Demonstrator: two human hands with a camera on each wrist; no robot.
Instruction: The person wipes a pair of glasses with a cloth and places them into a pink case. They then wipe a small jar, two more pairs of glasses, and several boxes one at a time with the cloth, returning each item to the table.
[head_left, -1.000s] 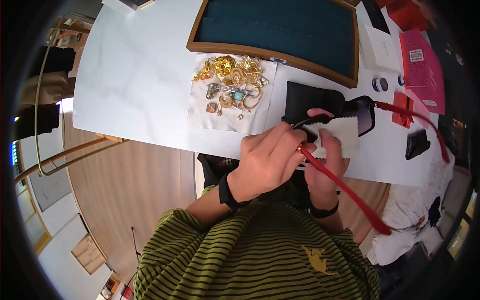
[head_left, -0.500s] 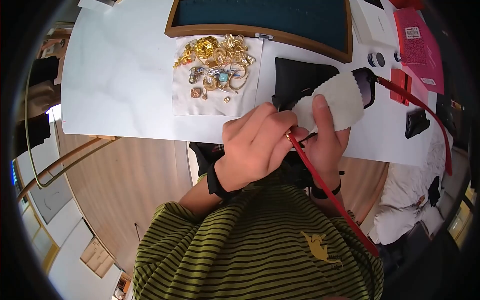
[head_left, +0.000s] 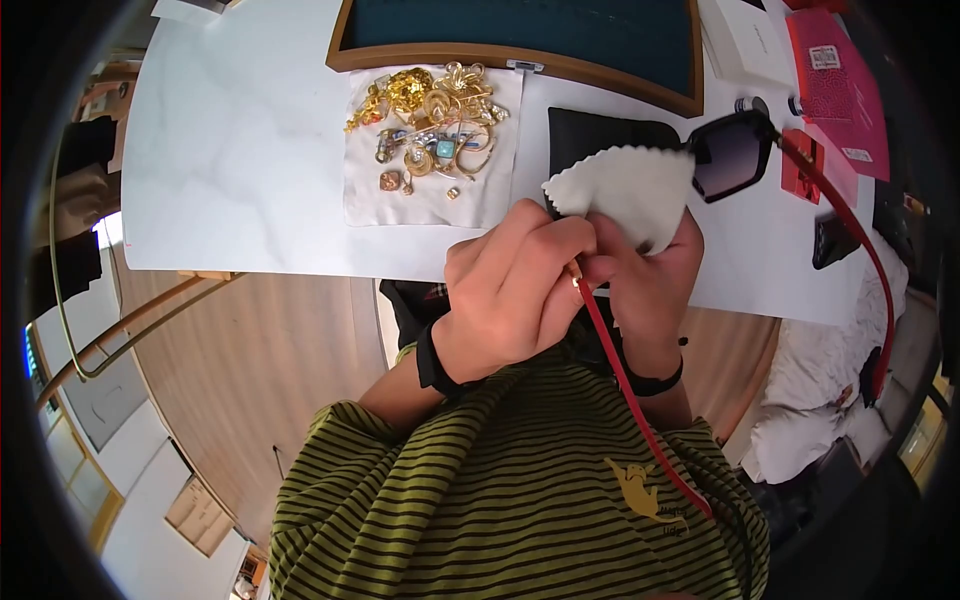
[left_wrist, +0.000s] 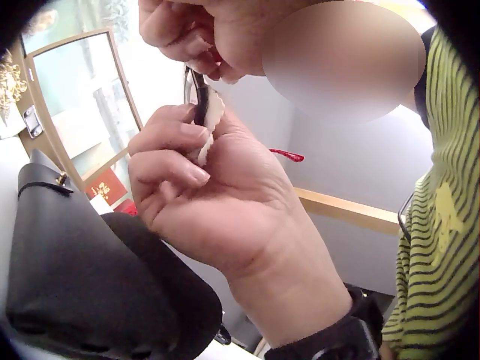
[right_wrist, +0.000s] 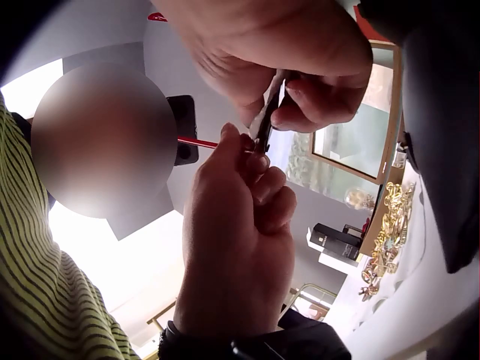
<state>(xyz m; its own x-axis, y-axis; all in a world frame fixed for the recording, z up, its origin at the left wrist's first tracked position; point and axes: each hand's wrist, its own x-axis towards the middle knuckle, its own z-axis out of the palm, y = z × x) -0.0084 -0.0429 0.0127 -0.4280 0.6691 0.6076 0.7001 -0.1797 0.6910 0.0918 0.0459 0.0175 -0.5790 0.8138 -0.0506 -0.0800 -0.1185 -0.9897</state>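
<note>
In the head view, the left hand (head_left: 515, 285) pinches the sunglasses (head_left: 735, 158) at the hinge of one red temple (head_left: 632, 385), which slants down over the striped shirt. The right hand (head_left: 652, 300) holds a pale, zigzag-edged cloth (head_left: 630, 192), its thumb and fingers pinching it around the near lens, which is mostly hidden. The other dark lens sticks out to the right, uncovered. In the left wrist view, the right hand (left_wrist: 217, 180) has its fingers curled at cloth and frame. The left hand (right_wrist: 240, 225) grips the hinge end in the right wrist view.
Gold jewellery (head_left: 430, 125) lies on a white cloth (head_left: 370, 205) left of the hands. Behind is a wooden-framed tray (head_left: 520, 60). A black pouch (head_left: 600, 128) lies beyond the hands; a white box (head_left: 750, 50), red box (head_left: 800, 160) and pink bag (head_left: 850, 120) stand right.
The view has shifted, with table items now higher in it. The right hand has turned, its thumb moving down, and the cloth has swung left, uncovering the far lens. The left hand keeps its hold.
</note>
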